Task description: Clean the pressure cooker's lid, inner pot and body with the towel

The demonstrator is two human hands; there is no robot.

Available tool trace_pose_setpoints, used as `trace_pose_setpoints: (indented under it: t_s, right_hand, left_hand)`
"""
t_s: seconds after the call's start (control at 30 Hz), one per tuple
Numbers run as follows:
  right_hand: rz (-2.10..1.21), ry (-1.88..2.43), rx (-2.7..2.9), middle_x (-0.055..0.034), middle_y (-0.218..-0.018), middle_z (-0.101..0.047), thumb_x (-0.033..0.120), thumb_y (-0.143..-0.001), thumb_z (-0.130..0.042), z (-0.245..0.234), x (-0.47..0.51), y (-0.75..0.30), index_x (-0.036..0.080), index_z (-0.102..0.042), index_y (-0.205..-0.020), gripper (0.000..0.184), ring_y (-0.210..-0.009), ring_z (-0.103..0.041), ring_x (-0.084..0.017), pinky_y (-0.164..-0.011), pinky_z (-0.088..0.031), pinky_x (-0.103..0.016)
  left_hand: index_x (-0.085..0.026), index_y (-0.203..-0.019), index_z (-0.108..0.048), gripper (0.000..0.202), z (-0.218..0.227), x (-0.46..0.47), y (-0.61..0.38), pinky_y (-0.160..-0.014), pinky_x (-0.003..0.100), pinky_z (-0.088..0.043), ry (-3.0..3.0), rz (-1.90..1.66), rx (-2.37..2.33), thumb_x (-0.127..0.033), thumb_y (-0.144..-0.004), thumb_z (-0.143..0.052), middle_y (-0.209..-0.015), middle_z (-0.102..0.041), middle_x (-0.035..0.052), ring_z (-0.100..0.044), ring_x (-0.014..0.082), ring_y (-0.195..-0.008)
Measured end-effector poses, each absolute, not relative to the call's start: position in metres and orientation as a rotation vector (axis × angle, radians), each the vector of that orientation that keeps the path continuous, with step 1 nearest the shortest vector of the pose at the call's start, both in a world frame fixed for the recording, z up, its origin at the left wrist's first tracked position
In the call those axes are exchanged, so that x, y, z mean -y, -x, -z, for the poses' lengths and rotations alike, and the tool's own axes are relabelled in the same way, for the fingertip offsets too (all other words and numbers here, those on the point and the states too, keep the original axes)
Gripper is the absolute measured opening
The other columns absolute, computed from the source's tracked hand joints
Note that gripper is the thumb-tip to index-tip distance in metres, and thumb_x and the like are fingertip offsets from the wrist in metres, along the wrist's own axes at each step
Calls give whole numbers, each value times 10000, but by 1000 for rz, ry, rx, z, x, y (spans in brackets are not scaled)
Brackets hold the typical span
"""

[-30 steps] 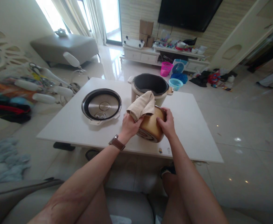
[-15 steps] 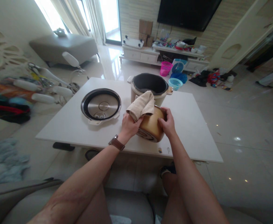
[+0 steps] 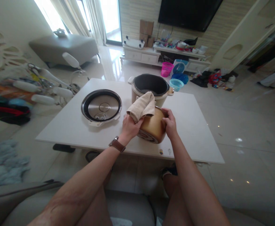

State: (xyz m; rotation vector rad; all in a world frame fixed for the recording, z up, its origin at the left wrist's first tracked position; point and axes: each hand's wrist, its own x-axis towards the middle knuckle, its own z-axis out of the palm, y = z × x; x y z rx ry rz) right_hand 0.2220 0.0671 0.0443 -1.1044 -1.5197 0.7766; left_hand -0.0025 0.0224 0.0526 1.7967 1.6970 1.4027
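A gold-coloured inner cooking pot (image 3: 152,127) is tilted above the white table (image 3: 189,135), its underside partly facing me. My left hand (image 3: 130,125) is closed on its left side together with a beige cloth (image 3: 142,106), which drapes over the rim. On the right, my right hand (image 3: 170,122) grips the pot's wall near the rim, fingers around the far side and thumb bent toward me. Just behind stands the cooker body (image 3: 150,84), open at the top with a dark interior. The cooker lid (image 3: 102,106) lies inside-up to the left.
Two small stickers or trinkets (image 3: 161,152) are at the table's front edge. Beyond the table are a blue basket (image 3: 176,84), a pink basket (image 3: 166,69) and a cluttered TV cabinet (image 3: 149,57). A lamp with white shades (image 3: 62,92) stands close to the left side.
My right thumb has slid back toward the right edge of the pot, showing more of its gold wall. The pot, cloth and left hand look almost still.
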Motion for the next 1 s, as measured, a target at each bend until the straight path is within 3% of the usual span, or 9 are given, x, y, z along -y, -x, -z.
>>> trace_pose_setpoints:
  t_s: [0.57, 1.0]
  right_hand:
    - [-722, 1136, 1544, -42, -1232, -725, 247, -715, -635, -42, -68, -222, 286, -666, -1213, 500, -1200, -637, -311, -1149, -469, -549]
    - [-763, 1077, 1525, -42, -1205, -737, 234, -643, -568, -42, -68, -222, 277, -660, -1208, 574, -1193, -644, -327, -1120, -497, -541]
  left_hand:
    - [-206, -1286, -733, 408, -49, -23, 3, -1173, 505, -522, -1786, -1425, -1679, -387, -921, -717, -1340, -763, 143, -660, 334, -1364]
    - [-206, -1248, -749, 399, -50, -22, 2, -1149, 530, -537, -1772, -1418, -1711, -421, -913, -720, -1341, -763, 153, -681, 357, -1326]
